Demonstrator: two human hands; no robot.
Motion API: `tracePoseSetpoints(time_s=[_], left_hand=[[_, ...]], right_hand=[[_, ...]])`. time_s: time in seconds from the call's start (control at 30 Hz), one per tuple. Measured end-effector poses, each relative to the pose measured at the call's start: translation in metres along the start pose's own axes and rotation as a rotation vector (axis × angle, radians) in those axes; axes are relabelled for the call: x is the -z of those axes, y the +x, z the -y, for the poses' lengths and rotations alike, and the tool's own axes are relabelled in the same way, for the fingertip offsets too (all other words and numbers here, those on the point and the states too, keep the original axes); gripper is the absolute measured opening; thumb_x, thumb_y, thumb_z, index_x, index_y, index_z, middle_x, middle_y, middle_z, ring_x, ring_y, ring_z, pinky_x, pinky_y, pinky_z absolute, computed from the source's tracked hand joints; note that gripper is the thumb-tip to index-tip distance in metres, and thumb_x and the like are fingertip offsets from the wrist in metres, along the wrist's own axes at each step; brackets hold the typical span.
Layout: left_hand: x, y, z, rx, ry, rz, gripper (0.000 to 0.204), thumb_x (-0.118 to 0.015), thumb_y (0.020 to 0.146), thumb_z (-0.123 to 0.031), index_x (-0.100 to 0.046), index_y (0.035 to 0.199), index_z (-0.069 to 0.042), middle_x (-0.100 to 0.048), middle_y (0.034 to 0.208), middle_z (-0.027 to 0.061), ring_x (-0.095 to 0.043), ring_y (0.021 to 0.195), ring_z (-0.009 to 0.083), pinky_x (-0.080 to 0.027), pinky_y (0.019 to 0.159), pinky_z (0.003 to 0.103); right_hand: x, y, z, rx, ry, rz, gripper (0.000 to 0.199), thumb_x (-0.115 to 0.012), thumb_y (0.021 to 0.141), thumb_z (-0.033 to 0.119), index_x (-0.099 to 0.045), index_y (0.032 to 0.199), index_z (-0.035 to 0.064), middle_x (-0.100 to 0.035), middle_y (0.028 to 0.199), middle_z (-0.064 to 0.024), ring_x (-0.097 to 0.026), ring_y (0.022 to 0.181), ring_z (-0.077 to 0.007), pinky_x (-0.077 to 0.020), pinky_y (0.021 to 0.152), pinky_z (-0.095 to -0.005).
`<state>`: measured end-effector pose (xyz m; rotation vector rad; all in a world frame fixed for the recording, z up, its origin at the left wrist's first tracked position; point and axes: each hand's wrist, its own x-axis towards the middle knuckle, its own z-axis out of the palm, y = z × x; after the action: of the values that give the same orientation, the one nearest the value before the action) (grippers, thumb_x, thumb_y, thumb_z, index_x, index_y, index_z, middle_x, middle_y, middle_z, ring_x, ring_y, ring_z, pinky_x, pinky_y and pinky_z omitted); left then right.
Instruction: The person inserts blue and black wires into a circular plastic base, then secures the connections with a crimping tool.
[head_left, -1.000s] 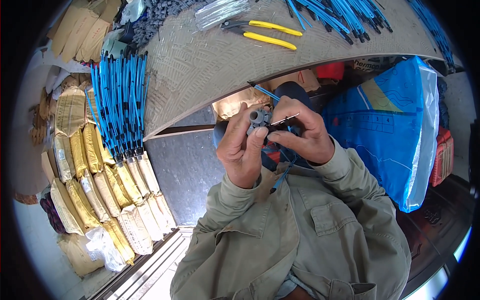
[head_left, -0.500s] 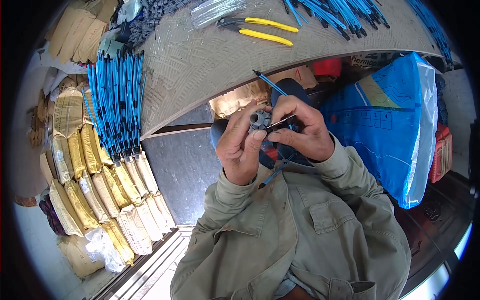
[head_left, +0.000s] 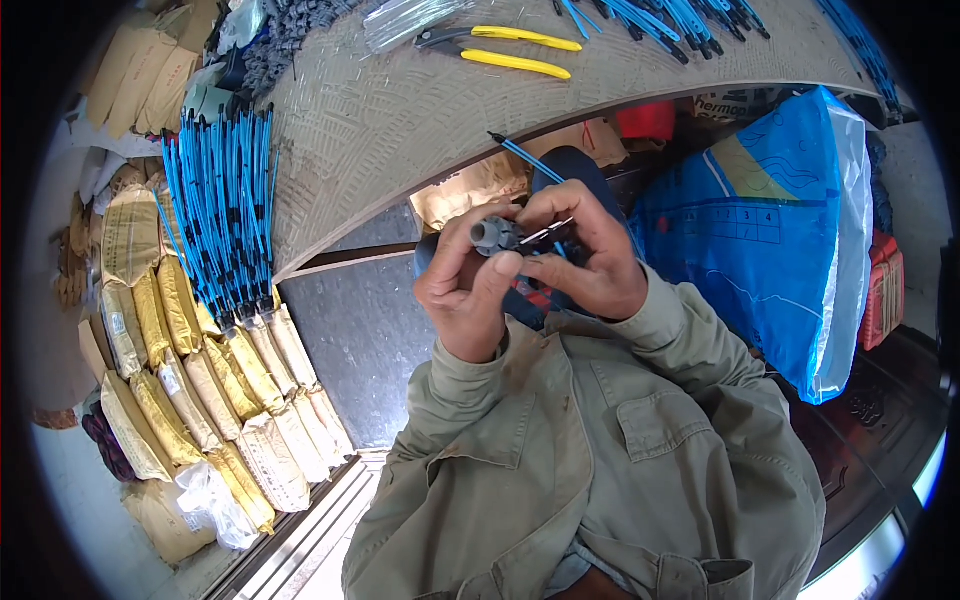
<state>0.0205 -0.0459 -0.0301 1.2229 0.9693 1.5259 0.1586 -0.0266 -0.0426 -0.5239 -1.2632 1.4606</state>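
A big grey ribbed surface (head_left: 420, 110) curves above, with yellow pliers (head_left: 510, 50) and blue wires (head_left: 225, 210) on it. A blue bag (head_left: 770, 230) sits nearby. Below, the left hand (head_left: 470, 290) grips a small grey round plug (head_left: 492, 236) — the right hand (head_left: 590, 260) pinches a thin blue wire (head_left: 530, 160) touching it.

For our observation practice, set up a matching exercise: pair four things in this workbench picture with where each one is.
Things:
1. yellow-handled pliers
2. small grey cylindrical connector
3. large blue plastic bag
4. tan paper sacks

Places:
A. below the bench, on the person's right
B. between the fingers of both hands
C. stacked on the person's left
D. lying on the benchtop

Pairs: 1-D, 2-B, 3-A, 4-C
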Motion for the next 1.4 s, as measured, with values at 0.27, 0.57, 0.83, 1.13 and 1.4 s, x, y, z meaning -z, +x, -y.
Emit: tracePoseSetpoints(time_s=[0.27, 0.57, 0.83, 1.13, 1.4], left_hand=[[0.01, 0.004, 0.004, 0.077, -0.087, -0.044, 0.034, -0.068, 0.077, -0.011, -0.06, 0.104, 0.008, -0.061, 0.103, 0.0135, -0.056, 0.094, 0.0182, -0.043, 0.085, 0.03], [0.018, 0.004, 0.002, 0.147, -0.176, -0.046, 0.036, -0.07, 0.076, -0.014, -0.061, 0.104, 0.008, -0.062, 0.103, 0.0149, -0.058, 0.094, 0.0196, -0.044, 0.086, 0.032], [0.018, 0.005, -0.001, 0.084, -0.215, -0.03, 0.034, -0.065, 0.081, -0.015, -0.059, 0.105, 0.009, -0.062, 0.101, 0.0145, -0.057, 0.093, 0.0188, -0.043, 0.086, 0.031], [0.002, 0.003, 0.006, -0.008, -0.205, -0.198, 0.03, -0.062, 0.085, -0.014, -0.059, 0.104, 0.009, -0.061, 0.097, 0.0102, -0.055, 0.088, 0.0138, -0.043, 0.082, 0.027], [0.013, -0.005, 0.014, -0.019, -0.024, -0.162, 0.029, -0.053, 0.09, -0.01, -0.054, 0.11, 0.011, -0.061, 0.105, 0.0143, -0.058, 0.095, 0.0168, -0.044, 0.086, 0.028]], right_hand=[[-0.003, -0.02, -0.02, 0.265, -0.502, -0.168, 0.025, -0.066, 0.078, 0.003, -0.053, 0.099, -0.0006, -0.056, 0.084, -0.0101, -0.055, 0.074, -0.0176, -0.0426, 0.065, -0.0282], [0.009, -0.011, -0.02, 0.146, -0.453, -0.045, 0.018, -0.061, 0.083, 0.009, -0.056, 0.097, -0.0015, -0.054, 0.073, -0.0093, -0.05, 0.063, -0.0148, -0.0398, 0.059, -0.0251], [0.027, 0.018, 0.001, -0.194, -0.206, 0.283, 0.015, -0.059, 0.088, 0.013, -0.057, 0.095, -0.0007, -0.051, 0.073, -0.0026, -0.043, 0.065, -0.0074, -0.0376, 0.058, -0.0232], [0.011, 0.003, -0.007, -0.05, -0.417, 0.093, 0.013, -0.058, 0.087, 0.01, -0.054, 0.095, 0.0002, -0.049, 0.074, -0.0017, -0.041, 0.066, -0.0068, -0.0372, 0.059, -0.023], [0.018, 0.009, -0.012, -0.091, -0.328, 0.186, 0.013, -0.058, 0.087, 0.007, -0.053, 0.096, 0.0001, -0.049, 0.079, -0.0021, -0.043, 0.071, -0.0064, -0.0376, 0.062, -0.0219]])
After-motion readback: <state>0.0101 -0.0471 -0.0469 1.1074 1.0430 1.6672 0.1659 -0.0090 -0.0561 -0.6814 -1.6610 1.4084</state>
